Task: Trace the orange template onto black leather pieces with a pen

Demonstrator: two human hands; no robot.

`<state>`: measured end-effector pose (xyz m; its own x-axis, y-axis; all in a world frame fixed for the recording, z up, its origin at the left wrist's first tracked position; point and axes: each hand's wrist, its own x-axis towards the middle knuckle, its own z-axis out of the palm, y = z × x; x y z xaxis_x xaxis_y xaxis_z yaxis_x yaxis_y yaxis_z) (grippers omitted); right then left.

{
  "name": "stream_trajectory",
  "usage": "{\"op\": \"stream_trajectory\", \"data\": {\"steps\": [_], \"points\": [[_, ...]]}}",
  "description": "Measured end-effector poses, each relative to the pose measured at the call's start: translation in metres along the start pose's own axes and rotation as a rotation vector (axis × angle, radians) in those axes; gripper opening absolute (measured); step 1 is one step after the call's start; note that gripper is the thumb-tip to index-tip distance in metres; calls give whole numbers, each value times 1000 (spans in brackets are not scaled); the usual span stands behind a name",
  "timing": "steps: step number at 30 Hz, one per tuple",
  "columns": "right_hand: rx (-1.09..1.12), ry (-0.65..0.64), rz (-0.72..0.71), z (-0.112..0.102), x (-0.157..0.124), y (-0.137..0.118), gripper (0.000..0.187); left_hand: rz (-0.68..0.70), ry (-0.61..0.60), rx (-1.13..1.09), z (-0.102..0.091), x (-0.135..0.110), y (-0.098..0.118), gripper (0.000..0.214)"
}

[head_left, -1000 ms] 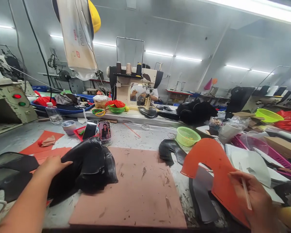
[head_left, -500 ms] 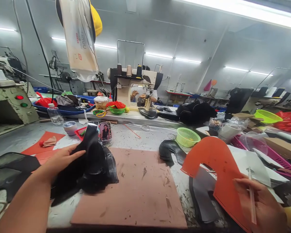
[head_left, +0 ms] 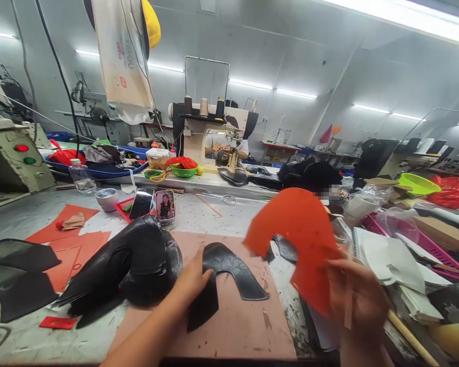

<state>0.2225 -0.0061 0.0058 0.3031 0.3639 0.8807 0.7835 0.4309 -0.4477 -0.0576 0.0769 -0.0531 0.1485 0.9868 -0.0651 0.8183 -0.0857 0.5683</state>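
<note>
My left hand (head_left: 193, 280) lies on a black U-shaped leather piece (head_left: 229, 270) that rests flat on the pink cutting mat (head_left: 229, 326); its fingers are pressed onto the piece's left side. Just left of it is a pile of black leather pieces (head_left: 130, 267). My right hand (head_left: 357, 298), blurred by motion, grips an orange U-shaped template (head_left: 294, 234) lifted above the mat's right edge, with a thin white pen (head_left: 348, 311) held along the fingers.
A phone (head_left: 165, 205) stands behind the pile, beside a red basket (head_left: 127, 208) and a small tub (head_left: 107, 199). Orange sheets (head_left: 67, 255) and dark pieces (head_left: 15, 278) lie left. White patterns (head_left: 392, 260) and a pink tray (head_left: 436, 244) sit right. A sewing machine (head_left: 210, 130) with a person behind it stands ahead.
My left hand left the black pile and now holds down one black U-shaped piece on the mat. My right hand lifted the orange template up and leftward towards the mat.
</note>
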Motion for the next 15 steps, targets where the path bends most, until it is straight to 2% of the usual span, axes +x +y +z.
{"op": "stream_trajectory", "data": {"steps": [2, 4, 6, 8, 9, 11, 13, 15], "points": [[127, -126, 87, 32, -7, 4, 11, 61, -79, 289, -14, -9, 3, 57], [178, -354, 113, 67, -19, 10, 14, 87, -94, 474, -32, -16, 6, 42], [123, -589, 86, 99, -37, 16, 12, 84, -5, 566, -45, -18, 3, 38], [-30, -769, -9, 123, -55, 22, 9, 118, 80, 598, -50, -18, -4, 37], [-108, -828, -60, 131, -63, 24, 10, 163, 72, 597, -48, -18, -8, 35], [-217, -891, -127, 139, -73, 28, 10, 296, -44, 579, -40, -20, -18, 32], [-255, -894, -166, 137, -76, 30, 10, 398, -176, 556, -28, -24, -27, 47], [-261, -871, -196, 128, -73, 31, 10, 412, -222, 534, -16, -29, -33, 59]]}}
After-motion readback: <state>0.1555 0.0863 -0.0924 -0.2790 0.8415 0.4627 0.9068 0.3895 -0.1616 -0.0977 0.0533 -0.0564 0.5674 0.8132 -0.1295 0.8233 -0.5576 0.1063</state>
